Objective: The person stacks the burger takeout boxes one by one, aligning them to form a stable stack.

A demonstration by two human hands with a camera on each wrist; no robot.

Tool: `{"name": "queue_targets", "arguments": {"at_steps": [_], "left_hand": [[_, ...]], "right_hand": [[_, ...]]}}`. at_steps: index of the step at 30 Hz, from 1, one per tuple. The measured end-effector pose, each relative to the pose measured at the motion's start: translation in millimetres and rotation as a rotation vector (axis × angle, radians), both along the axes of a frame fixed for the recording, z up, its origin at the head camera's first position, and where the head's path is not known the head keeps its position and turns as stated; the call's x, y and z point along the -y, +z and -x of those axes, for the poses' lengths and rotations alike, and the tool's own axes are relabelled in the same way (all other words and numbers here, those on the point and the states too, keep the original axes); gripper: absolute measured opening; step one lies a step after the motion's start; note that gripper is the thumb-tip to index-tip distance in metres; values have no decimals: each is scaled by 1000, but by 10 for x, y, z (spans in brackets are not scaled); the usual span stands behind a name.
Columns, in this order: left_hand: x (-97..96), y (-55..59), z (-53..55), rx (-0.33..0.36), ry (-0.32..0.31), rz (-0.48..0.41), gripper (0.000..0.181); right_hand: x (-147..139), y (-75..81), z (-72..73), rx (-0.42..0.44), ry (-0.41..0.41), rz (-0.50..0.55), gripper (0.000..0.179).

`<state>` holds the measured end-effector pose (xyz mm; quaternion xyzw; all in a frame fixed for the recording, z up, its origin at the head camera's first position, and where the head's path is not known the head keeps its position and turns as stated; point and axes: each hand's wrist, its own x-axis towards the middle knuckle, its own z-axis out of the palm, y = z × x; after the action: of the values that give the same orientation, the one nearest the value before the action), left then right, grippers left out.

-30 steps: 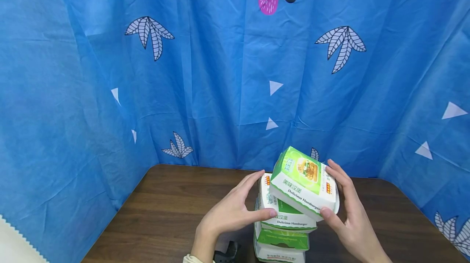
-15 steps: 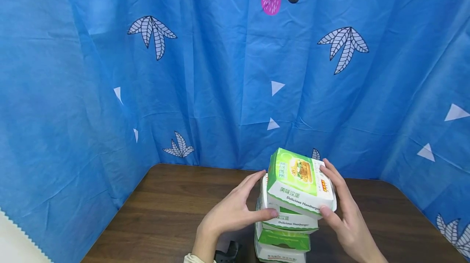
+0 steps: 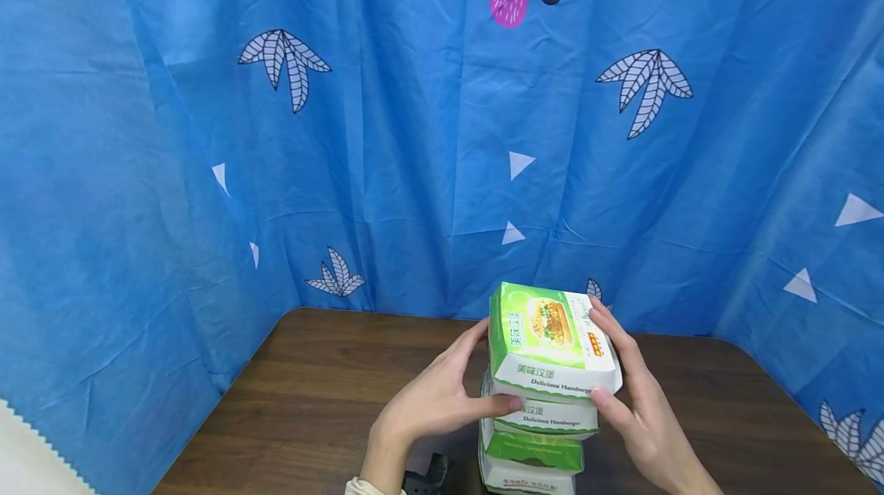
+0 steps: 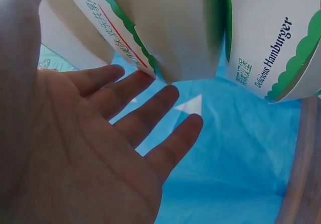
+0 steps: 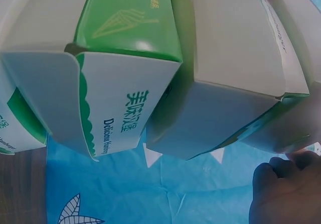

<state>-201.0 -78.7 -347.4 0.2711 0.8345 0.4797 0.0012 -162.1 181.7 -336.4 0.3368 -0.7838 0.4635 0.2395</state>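
Several green-and-white hamburger boxes stand in a stack on the wooden table. My right hand (image 3: pixel 645 403) grips the right end of the top hamburger box (image 3: pixel 552 326), thumb in front and fingers toward the back. This box lies nearly level over the second hamburger box (image 3: pixel 562 418); whether its whole base touches, I cannot tell. At the stack's left is my left hand (image 3: pixel 435 399), its thumb on the second box's front and its fingers at the back left. In the left wrist view, the fingers of my left hand (image 4: pixel 115 133) are spread beside the boxes.
Lower hamburger boxes (image 3: pixel 532 453) support the stack on the brown wooden table (image 3: pixel 311 387). A black object (image 3: pixel 428 473) shows beside my left wrist. A blue patterned curtain (image 3: pixel 414 134) hangs behind the table.
My right hand has moved the top hamburger box left and turned it from a slant to nearly level over the stack. My left hand has stayed in place.
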Motion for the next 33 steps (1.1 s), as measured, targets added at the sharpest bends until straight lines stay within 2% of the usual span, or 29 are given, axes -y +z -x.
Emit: {"name": "queue_targets", "arguments": {"at_steps": [6, 13, 19, 27, 29, 33], "left_hand": [[8, 9, -1, -7, 0, 0, 96], [11, 2, -2, -15, 1, -7, 98], [15, 8, 4, 10, -13, -33, 102], [36, 8, -7, 13, -4, -33, 107], [37, 7, -6, 11, -12, -39, 108], [58, 9, -12, 5, -12, -30, 111]], "right_hand": [[8, 6, 14, -39, 5, -3, 72], [-2, 0, -11, -27, -32, -8, 74], [-6, -7, -20, -41, -55, -19, 74], [-21, -27, -51, 16, -75, -13, 73], [-31, -38, -55, 7, -55, -9, 71], [-50, -45, -74, 49, -32, 12, 65]]}}
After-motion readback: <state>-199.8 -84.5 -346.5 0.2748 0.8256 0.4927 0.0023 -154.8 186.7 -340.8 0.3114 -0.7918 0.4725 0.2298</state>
